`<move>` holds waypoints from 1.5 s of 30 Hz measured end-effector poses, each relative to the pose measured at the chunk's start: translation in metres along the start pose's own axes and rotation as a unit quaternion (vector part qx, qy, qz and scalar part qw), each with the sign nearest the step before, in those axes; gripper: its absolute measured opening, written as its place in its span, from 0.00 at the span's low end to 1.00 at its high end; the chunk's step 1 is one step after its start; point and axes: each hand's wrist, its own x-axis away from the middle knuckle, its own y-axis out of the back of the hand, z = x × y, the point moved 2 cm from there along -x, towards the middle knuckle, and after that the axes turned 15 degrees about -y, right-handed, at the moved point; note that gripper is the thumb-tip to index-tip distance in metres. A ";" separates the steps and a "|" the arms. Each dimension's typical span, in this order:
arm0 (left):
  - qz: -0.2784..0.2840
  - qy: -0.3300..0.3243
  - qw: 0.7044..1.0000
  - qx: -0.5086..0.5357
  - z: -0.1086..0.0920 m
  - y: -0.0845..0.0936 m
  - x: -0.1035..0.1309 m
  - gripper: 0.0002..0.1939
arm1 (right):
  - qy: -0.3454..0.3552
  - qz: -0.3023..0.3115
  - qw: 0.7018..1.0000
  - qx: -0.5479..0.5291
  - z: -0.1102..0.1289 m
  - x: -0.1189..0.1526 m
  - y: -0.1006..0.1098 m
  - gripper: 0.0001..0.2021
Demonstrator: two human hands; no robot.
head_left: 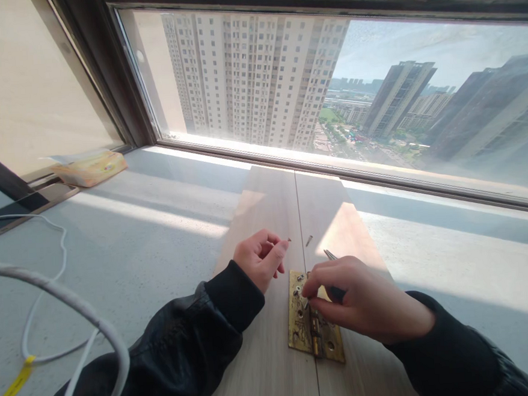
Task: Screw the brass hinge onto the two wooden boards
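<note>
- Legible text, brands, numbers or signs: none.
- Yellow tag (13, 389) on white cable (67, 293): marks too small to read.
- Yellow-orange packet (91, 169) by window: printing too blurred to read.

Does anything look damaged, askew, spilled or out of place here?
The brass hinge looks worn: dark blotches mark its left leaf. A loose screw lies on the right-hand board, beyond the hinge. I see no spill.

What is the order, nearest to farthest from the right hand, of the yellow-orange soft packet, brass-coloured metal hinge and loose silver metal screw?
1. Hinge: at the fingertips of the right hand.
2. Loose screw: lying just beyond the hinge.
3. Soft packet: far off to the left.
</note>
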 end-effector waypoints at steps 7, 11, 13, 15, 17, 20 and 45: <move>0.002 0.007 1.000 -0.007 -0.002 -0.001 0.000 0.13 | 0.004 0.028 1.000 0.012 -0.001 -0.001 -0.007 0.07; 0.003 0.010 1.000 -0.006 -0.004 -0.001 0.000 0.12 | 0.000 0.042 0.999 0.027 0.000 -0.001 -0.010 0.07; 0.003 0.009 1.000 -0.007 -0.004 -0.001 0.000 0.12 | -0.004 0.046 0.998 0.034 0.001 -0.001 -0.010 0.08; 0.004 0.009 1.000 -0.009 -0.004 -0.002 0.000 0.12 | -0.007 0.048 0.998 0.040 0.001 0.000 -0.010 0.08; 0.005 0.009 1.000 -0.011 -0.004 -0.002 0.000 0.12 | -0.009 0.050 0.998 0.044 0.002 0.001 -0.010 0.08; 0.007 0.009 1.000 -0.012 -0.004 -0.002 0.001 0.12 | -0.011 0.055 0.997 0.054 0.004 0.002 -0.011 0.09; 0.032 0.008 0.999 -0.023 0.000 0.000 0.000 0.12 | -0.023 0.035 0.978 0.206 0.009 -0.001 -0.017 0.10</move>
